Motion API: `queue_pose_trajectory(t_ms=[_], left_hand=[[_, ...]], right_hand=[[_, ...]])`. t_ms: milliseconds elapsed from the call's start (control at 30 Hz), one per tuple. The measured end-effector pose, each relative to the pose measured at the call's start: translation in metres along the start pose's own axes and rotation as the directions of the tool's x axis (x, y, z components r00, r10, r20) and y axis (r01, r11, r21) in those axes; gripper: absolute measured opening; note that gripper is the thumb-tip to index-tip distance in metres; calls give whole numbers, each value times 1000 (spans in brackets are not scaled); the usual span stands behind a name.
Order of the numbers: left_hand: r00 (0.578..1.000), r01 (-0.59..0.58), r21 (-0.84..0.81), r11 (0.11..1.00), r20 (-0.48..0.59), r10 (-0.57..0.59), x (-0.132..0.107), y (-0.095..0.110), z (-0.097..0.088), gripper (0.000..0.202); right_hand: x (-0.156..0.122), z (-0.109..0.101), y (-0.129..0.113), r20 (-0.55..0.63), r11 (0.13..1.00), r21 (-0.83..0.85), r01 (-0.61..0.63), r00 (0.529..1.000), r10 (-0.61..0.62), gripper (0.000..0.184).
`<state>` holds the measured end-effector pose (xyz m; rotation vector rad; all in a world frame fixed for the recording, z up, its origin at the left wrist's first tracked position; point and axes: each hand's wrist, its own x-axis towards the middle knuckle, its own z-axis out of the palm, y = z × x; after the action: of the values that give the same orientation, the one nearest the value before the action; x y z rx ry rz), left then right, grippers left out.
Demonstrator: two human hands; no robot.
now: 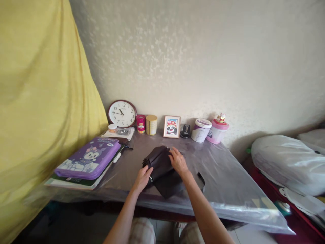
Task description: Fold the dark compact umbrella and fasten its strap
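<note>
- At the near middle of the surface [218,173], which has a clear plastic cover, lies a black umbrella [164,173], its fabric gathered in loose folds.
- At its left edge, the left hand [142,179] is nearly closed, thumb and fingers pinching the pleats.
- On its far right side, the right hand [179,162] is partly open, fingers bent and touching the fabric; whether they grip it I cannot tell.
- Just right of the umbrella, a dark strap [202,182] curves on the plastic.
- To the left, a purple case [88,158] rests on a flat book [73,183], with a white marker [117,158] beside them.
- Along the wall stand a round clock [122,115], a framed panda picture [172,126] and a white tub [201,131].
</note>
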<state>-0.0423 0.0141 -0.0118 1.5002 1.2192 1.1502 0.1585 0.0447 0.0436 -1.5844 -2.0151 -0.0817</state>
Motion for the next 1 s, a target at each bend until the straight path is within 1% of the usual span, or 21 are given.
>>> queue_pose_trajectory(t_ms=[33, 67, 100, 167, 200, 267, 333, 400, 433, 500, 600, 767, 867, 1000], left_hand=[[1000, 6, -5, 1000, 2, -6, 0, 0, 0, 35], [1000, 14, -9, 1000, 3, -14, 1, -1, -1, 36], [1000, 22, -13, 1000, 3, -22, 1, -1, -1, 36], [999, 33, -20, 999, -1, -33, 1, -2, -2, 36], [999, 37, -24, 999, -3, -37, 1, -2, -2, 36], [999, 39, -32, 999, -7, -40, 0, -1, -3, 35], [999, 37, -36, 999, -13, -37, -1, 1, -4, 35], [999, 31, -35, 999, -18, -32, -1, 2, -4, 35], [999, 28, -34, 999, -20, -29, -1, 2, -4, 36], [999, 28, -31, 999, -22, -28, -1, 2, -4, 36], [999, 36, -28, 999, -20, -36, 0, 2, -4, 39], [999, 42, -22, 999, -20, -42, -1, 2, -4, 43], [999, 44, -14, 999, -20, -44, -1, 3, -4, 43], [998, 51, 1, 999, -27, -51, -2, 5, -4, 43]], right_hand=[[-2, -7, 5, -42, 999, 15, -41, 998, 41, 24], [-5, -14, 10, -57, 998, 47, -49, 997, 52, 23], [-10, -21, 14, -34, 995, 88, -36, 999, 39, 23], [-26, -33, 18, 83, 985, 172, 14, 996, -29, 23], [-36, -39, 18, 147, 977, 208, 43, 986, -75, 23], [-58, -46, 13, 261, 961, 255, 110, 949, -178, 23], [-79, -49, 5, 309, 948, 278, 154, 920, -240, 21], [-96, -49, -6, 372, 942, 270, 199, 881, -292, 27], [-103, -48, -11, 404, 947, 244, 210, 866, -296, 31], [-113, -46, -20, 432, 959, 181, 219, 858, -278, 37], [-121, -41, -28, 406, 970, 101, 222, 881, -243, 39], [-124, -34, -35, 320, 974, 6, 229, 922, -218, 27], [-124, -31, -37, 292, 971, -18, 237, 930, -222, 20], [-122, -30, -32, 290, 971, -28, 236, 932, -218, 14]])
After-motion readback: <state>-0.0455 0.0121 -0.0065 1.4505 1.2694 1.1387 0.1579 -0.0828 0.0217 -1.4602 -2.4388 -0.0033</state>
